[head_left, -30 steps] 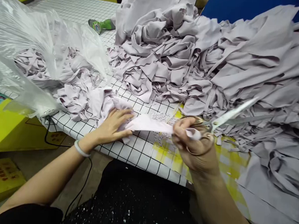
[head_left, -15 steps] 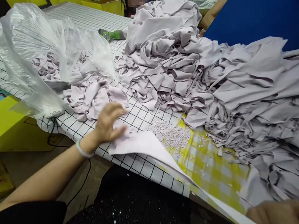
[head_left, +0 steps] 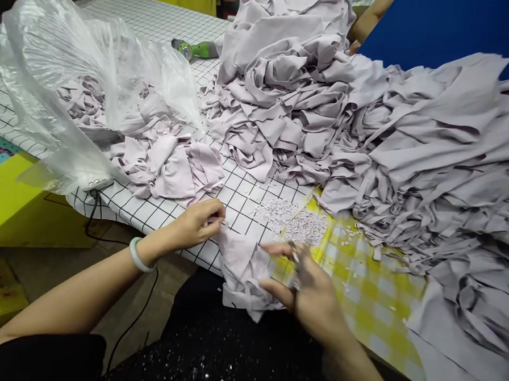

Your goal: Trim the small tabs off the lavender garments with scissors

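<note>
My left hand (head_left: 197,224), with a pale bracelet at the wrist, pinches the upper corner of a pale lilac fabric piece (head_left: 244,264). The piece hangs crumpled over the table's front edge, above my dark lap. At its right side is my right hand (head_left: 317,296), thumb and forefinger spread around the cloth's edge. Dark metal scissors (head_left: 297,269) are tucked in that hand, blurred and partly hidden by the fingers. Just beyond lies a scatter of tiny fabric snippets (head_left: 293,221). Left of them rests a small heap of lilac pieces (head_left: 166,163).
A clear plastic bag (head_left: 42,88) with fabric pieces stands at left. Large lilac fabric piles (head_left: 285,101) cover the back and right. A green-handled tool (head_left: 197,50) lies behind the bag. A black cable (head_left: 137,315) hangs off the table. Another person's arm (head_left: 370,17) shows behind the pile.
My right hand has come from the lower right to the middle, beside my left. The fabric, stretched out long before, is now bunched between them. My left hand has closed into a pinch.
</note>
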Demonstrator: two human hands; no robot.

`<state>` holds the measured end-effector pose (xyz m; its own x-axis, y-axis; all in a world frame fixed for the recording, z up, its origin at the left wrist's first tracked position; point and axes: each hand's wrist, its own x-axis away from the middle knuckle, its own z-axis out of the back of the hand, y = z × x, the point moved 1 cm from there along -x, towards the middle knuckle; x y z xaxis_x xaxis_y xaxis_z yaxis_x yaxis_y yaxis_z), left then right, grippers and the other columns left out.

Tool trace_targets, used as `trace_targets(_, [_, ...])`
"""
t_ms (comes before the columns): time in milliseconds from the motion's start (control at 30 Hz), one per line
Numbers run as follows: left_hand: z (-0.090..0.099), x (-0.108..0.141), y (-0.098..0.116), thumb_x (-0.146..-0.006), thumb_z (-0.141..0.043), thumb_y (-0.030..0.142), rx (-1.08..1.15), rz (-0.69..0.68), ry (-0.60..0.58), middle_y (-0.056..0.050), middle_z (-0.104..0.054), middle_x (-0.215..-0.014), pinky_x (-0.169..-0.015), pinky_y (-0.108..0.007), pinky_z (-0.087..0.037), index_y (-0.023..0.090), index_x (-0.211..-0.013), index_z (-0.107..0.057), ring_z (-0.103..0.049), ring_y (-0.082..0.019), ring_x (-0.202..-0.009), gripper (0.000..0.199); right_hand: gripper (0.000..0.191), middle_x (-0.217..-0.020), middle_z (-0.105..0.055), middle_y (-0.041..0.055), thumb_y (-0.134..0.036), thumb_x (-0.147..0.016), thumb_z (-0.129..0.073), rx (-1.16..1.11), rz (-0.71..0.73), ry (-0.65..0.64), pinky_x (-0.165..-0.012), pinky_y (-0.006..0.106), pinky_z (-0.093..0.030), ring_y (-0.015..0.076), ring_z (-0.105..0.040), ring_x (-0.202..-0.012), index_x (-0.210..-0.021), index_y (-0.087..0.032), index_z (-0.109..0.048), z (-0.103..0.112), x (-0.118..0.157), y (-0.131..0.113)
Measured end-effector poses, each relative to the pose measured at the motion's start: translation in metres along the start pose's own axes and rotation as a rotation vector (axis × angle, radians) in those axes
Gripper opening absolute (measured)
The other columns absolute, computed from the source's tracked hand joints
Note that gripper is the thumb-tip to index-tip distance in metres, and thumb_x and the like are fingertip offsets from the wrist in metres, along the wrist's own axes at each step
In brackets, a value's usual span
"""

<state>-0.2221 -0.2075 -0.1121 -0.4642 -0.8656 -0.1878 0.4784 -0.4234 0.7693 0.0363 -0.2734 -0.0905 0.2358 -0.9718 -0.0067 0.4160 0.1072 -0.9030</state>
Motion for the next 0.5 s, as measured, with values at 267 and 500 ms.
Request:
trace_targets(267, [0.031, -0.018, 0.045, -0.09, -0.058, 0.031, 0.314, 0.32, -0.261, 0.004, -0.045, -0.062, -0.049, -0.021, -0.03, 0.016, -0.081, -0.061, -0.037, -0.009, -0.054, 0.018, 0.016, -0.08, -0.064, -0.0002, -0.027, -0.075, -0.071, -0.411, -0.186, 0.025, -0.066, 0.027, -0.049, 0.0155, -0.06, -0.072, -0.087, -0.02, -0.063, -0.044, -0.049, 0.018])
trace_targets(500, [0.025, -0.017, 0.04, -0.097, -0.052, 0.043, 0.384, 0.452, -0.512, 0.003, -0.047, -0.067, -0.056, -0.022, -0.032, 0.015, -0.088, -0.065, -0.04, -0.01, -0.061, 0.033, 0.012, -0.078, -0.062, -0.0007, -0.02, -0.072, -0.07, -0.409, -0.095, 0.021, -0.066, 0.026, -0.047, 0.0146, -0.057, -0.072, -0.08, -0.021, -0.062, -0.002, -0.05, 0.017])
